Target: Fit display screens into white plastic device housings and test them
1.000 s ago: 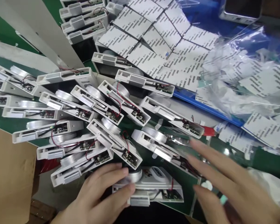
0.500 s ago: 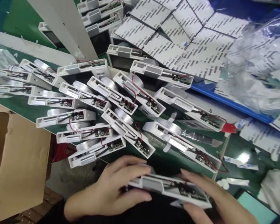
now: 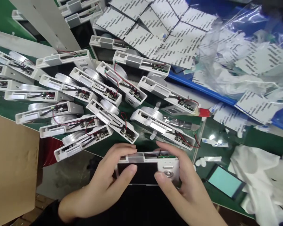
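Note:
Between my two hands is a white camera with its open edge upward and its dark screen and buttons toward me. My left hand grips its left end, thumb on the screen and fingers over the top edge. My right hand holds the right end, the thumb low beside the round button pad. Part of a green circuit board shows in the open top, near my right fingers. Just beyond lies another opened camera with its lens ring up and red wires trailing at the right.
Several more opened cameras stand across the green table. A blue tray of white printed sheets and clear plastic is at the back right. A teal-faced dark panel and white cloth lie right. A cardboard box stands left.
The held camera has tilted so its screen now faces me; before, mostly its open edge showed. Both hands have closed in on it. The view has shifted to the right.

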